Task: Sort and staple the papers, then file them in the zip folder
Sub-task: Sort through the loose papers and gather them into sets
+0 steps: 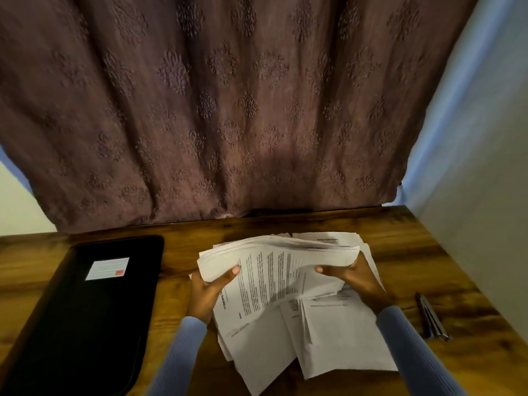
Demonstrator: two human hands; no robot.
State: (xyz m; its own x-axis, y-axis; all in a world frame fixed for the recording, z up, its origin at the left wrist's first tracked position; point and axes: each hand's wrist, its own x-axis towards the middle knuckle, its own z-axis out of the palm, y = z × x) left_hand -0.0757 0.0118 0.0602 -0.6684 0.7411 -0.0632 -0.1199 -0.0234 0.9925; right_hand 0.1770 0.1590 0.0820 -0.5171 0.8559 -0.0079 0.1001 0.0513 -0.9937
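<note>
Loose stack of printed papers (281,260) lifted at the middle of the wooden table (400,247), gripped at both ends, sheets bowed and fanned unevenly along the far edge. Left hand (210,292) clamped on the stack's left end, thumb on top, fingers curled underneath. Right hand (353,277) clamped on the right end the same way, thumb across the top sheet, fingers hidden below. More loose sheets (328,344) lying flat beneath and nearer, overlapping at angles, some reaching close to the near table edge. Light blue sleeves (411,347) on both forearms.

To the left, well apart from the papers: black zip folder (85,315) flat on the table, closed, with a white label (108,268) bearing a small red mark on its cover. To the right, near the table's right edge: dark slim stapler (431,317) lying lengthwise. Beyond the far table edge: brownish patterned curtain (228,110) hanging in folds. Pale wall (485,138) on the right.
</note>
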